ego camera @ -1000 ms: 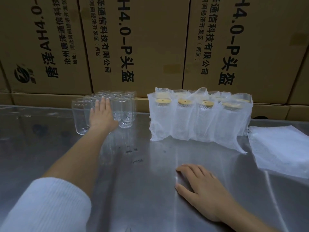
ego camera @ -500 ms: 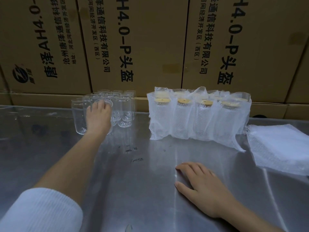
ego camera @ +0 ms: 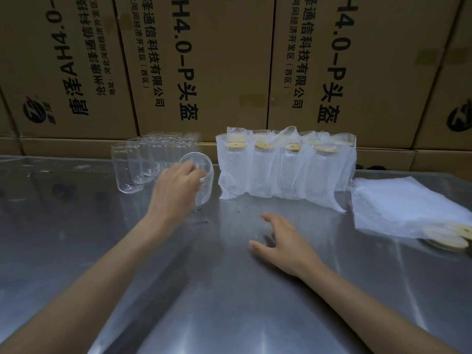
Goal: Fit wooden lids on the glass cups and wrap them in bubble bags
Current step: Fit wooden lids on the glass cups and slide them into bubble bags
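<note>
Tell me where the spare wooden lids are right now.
In the head view, the wooden lids lie at the far right edge of the table, at the near corner of the stack of bubble bags, partly tucked under it.

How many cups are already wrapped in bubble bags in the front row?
4 in the front row: wrapped cups and, left to right. More bags stand behind them, too hidden to count.

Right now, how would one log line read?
left hand: grips glass cup, tilted | right hand: open over table | lid: not yet on
</note>
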`<state>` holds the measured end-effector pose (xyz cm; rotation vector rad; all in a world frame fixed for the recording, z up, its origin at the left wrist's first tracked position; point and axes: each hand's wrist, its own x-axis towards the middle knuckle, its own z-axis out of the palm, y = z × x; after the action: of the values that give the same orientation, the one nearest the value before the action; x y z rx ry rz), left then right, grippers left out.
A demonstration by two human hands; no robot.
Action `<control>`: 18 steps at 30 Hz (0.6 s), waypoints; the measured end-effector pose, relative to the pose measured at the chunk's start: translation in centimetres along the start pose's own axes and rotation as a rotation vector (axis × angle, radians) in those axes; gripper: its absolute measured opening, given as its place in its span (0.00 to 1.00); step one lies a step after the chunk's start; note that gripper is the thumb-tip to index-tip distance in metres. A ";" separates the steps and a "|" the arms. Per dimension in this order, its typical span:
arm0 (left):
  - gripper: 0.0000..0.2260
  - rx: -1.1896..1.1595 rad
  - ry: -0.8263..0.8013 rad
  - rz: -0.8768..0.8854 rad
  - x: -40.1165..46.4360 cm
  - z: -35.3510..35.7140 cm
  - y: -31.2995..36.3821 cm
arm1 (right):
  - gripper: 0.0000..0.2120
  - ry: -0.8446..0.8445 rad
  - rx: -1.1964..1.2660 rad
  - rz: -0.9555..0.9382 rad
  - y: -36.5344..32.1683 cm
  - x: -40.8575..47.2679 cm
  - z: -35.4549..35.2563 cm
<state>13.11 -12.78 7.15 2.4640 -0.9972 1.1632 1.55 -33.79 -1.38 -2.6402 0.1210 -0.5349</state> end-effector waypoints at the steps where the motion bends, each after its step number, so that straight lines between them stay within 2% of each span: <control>1: 0.07 -0.036 0.014 0.032 -0.4 -0.8 1.5 | 0.34 0.048 0.038 0.001 -0.1 -0.2 -0.2; 5: 0.10 -0.211 -0.013 0.094 -1.7 -3.4 6.9 | 0.40 0.272 0.201 0.000 -0.6 -1.4 -1.0; 9: 0.11 -0.442 -0.036 0.086 -2.3 -4.8 10.9 | 0.47 0.376 0.320 0.003 -0.7 -3.1 -2.0; 15: 0.12 -0.618 -0.023 0.114 -2.2 -5.8 14.9 | 0.38 0.500 0.432 0.066 0.3 -5.6 -3.6; 18: 0.17 -0.705 0.004 0.096 -2.5 -5.0 16.0 | 0.36 0.533 0.444 0.080 1.0 -6.6 -4.5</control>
<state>-1.71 -21.06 7.47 1.8652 -1.2645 0.6689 -6.25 -35.43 -0.39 -2.0063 0.2362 -1.0871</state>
